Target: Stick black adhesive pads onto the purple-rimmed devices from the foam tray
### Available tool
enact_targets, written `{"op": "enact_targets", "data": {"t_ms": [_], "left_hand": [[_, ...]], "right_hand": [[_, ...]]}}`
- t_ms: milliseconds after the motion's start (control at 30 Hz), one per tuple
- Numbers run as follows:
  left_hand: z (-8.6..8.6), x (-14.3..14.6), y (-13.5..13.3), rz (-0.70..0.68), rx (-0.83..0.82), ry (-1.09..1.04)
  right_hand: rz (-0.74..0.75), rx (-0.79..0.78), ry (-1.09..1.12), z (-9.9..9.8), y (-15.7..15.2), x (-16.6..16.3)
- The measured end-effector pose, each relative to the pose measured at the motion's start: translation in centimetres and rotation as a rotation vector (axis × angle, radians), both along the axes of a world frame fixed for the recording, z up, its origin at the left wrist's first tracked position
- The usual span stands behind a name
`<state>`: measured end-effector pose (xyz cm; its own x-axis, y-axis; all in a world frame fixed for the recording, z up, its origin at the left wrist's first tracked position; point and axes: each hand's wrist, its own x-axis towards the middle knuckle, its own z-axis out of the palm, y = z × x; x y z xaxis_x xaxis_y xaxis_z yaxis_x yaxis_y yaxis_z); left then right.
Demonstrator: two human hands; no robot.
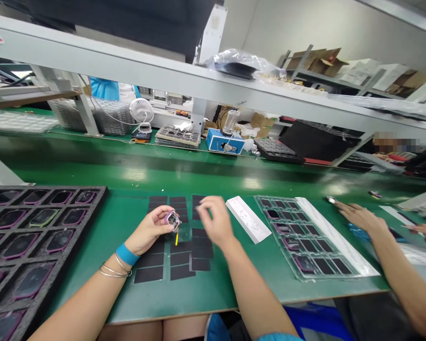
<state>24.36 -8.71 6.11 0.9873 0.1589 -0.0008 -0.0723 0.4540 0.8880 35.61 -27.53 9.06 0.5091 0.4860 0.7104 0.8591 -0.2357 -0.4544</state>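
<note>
My left hand [152, 228] is closed around a small purple watch case [171, 219], held above the bench. Its inner side, with electronic parts, faces up, and a yellow tab [176, 238] hangs from it. To the right, my right hand [216, 221] is raised over the black adhesive sheets [202, 241], thumb and fingers curled together. Motion blurs its fingertips, and whatever they may pinch is too small to make out. More black rectangles [149, 274] on clear backing lie beneath my left hand.
At left, a dark foam tray [101, 201] holds several purple-framed watch pieces and a green one. A white strip [248, 219] and a clear tray [294, 270] lie right. Beyond, a co-worker's hand [358, 217] is at the bench. A fan [141, 110] and blue box [224, 142] stand behind.
</note>
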Motion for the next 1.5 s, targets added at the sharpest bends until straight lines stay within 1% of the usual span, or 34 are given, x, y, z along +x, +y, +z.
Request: {"op": "enact_targets", "data": {"t_ms": [33,67,100,133,167,200,233,267,300,333,367,400,433,467,500,567,667,1000,1100,1233,1300,1333,1400,1500], "left_hand": [[0.1,0.0,0.0,-0.009,-0.032,0.013],[0.3,-0.1,-0.1,-0.016,-0.061,0.025],[0.4,-0.1,-0.1,-0.021,-0.085,0.035],[0.5,-0.1,-0.1,-0.024,-0.106,0.042],[0.5,-0.1,-0.1,-0.029,-0.125,0.044],[0.5,-0.1,-0.2,-0.037,-0.141,0.041],[0.5,-0.1,-0.2,-0.047,-0.153,0.035],[0.4,0.0,-0.2,-0.057,-0.161,0.027],[0.3,0.0,-0.2,-0.066,-0.165,0.016],[0.2,0.0,-0.2,-0.073,-0.167,0.003],[0.1,0.0,-0.2,-0.076,-0.167,-0.010],[0.0,0.0,-0.2,-0.072,-0.165,-0.024],[-0.1,0.0,-0.1,-0.066,-0.162,-0.037],[-0.2,0.0,-0.1,-0.058,-0.158,-0.047],[-0.2,0.0,-0.1,-0.052,-0.153,-0.053],[-0.3,0.1,0.0,-0.048,-0.138,-0.053],[-0.3,0.1,0.0,-0.049,-0.126,-0.040],[-0.4,0.3,0.0,-0.004,-0.040,-0.026],[-0.6,0.3,-0.1,0.005,-0.006,-0.031],[-0.9,0.2,-0.4,0.035,-0.050,-0.013],[-1.0,0.2,-0.5,0.038,-0.087,0.011],[-1.0,0.2,-0.5,0.033,-0.100,0.023],[-1.0,0.3,-0.3,0.007,-0.118,0.046],[-0.9,0.3,-0.1,-0.048,-0.144,0.063]], "right_hand": [[-0.180,0.032,0.047,0.5,-1.7,1.5],[-0.354,0.000,0.118,0.9,-3.4,3.1],[-0.482,-0.090,0.217,1.1,-5.2,4.6],[-0.575,-0.193,0.342,1.2,-6.6,5.8],[-0.644,-0.253,0.433,1.1,-7.5,6.7],[-0.671,-0.280,0.470,1.0,-7.8,7.1],[-0.647,-0.258,0.488,0.8,-7.4,7.1],[-0.563,-0.192,0.490,0.5,-6.4,6.4],[-0.433,-0.105,0.495,0.2,-4.8,5.4],[-0.255,0.000,0.529,-0.2,-3.0,3.9],[-0.067,0.065,0.599,-0.6,-1.2,2.3],[0.065,0.089,0.673,-1.0,0.6,0.6],[0.131,0.109,0.723,-1.3,2.0,-0.9],[0.165,0.128,0.764,-1.7,3.1,-2.1],[0.176,0.146,0.791,-1.9,3.9,-3.1],[0.171,0.185,0.809,-2.3,4.4,-4.0],[0.160,0.204,0.801,-2.5,4.1,-3.9],[0.172,0.144,0.712,-2.8,3.7,-3.7],[0.161,0.110,0.574,-3.0,3.6,-3.8],[0.119,0.015,0.182,-3.6,3.7,-4.2],[0.097,-0.059,0.056,-3.7,3.7,-4.3],[0.093,-0.085,0.041,-3.7,3.7,-4.3],[0.110,-0.085,0.092,-3.3,3.6,-4.1],[0.161,0.029,0.173,-2.3,3.4,-3.9]]}}
